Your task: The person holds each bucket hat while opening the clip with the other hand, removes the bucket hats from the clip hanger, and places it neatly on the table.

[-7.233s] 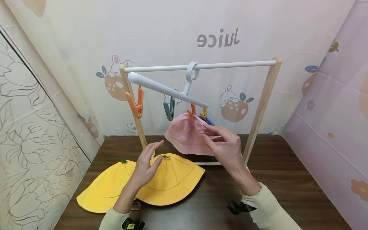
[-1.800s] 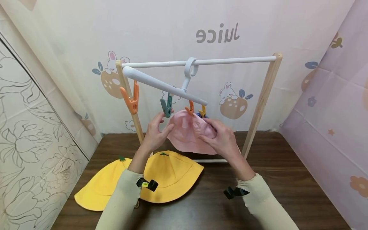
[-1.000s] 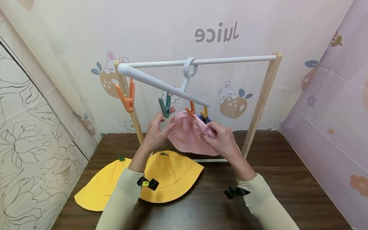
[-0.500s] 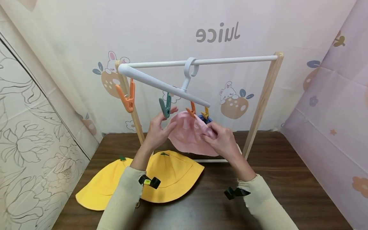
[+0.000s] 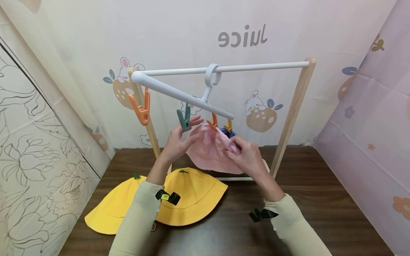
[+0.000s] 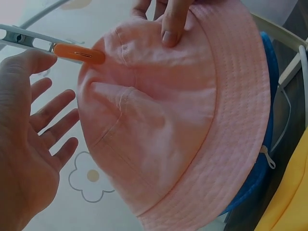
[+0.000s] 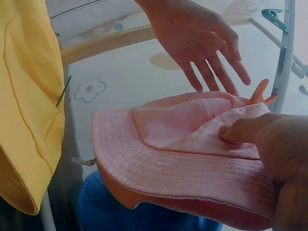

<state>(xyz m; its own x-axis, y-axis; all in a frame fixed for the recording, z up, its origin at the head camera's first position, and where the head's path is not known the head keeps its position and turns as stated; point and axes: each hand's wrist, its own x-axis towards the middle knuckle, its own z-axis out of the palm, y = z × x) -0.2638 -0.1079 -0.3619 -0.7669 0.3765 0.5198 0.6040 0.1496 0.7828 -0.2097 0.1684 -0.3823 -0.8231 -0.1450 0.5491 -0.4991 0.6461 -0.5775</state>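
Note:
A pink bucket hat (image 5: pixel 205 151) hangs by its crown from a small orange clip (image 5: pixel 213 121) on a white hanger (image 5: pixel 173 91). My right hand (image 5: pixel 250 156) pinches the crown's right side between thumb and fingers. Beside the hat's left edge my left hand (image 5: pixel 177 143) is raised behind the green clip (image 5: pixel 184 119), fingers spread; in the left wrist view its thumb lies close to the orange clip (image 6: pixel 79 53). Behind the pink hat is a blue hat (image 7: pixel 106 202), mostly hidden, below a yellow clip (image 5: pixel 228 126).
A wooden-legged rack with a white rail (image 5: pixel 262 67) carries the hanger. Another orange clip (image 5: pixel 142 110) dangles at the hanger's near left end. Two yellow hats, one left (image 5: pixel 109 209) and one right (image 5: pixel 192 199), lie on the dark table (image 5: pixel 304 220) under my left arm.
My left hand has risen from over the yellow hats to the pink hat's left side, lately edging right toward the orange clip. My right hand now pinches the crown more tightly, bunching its fabric.

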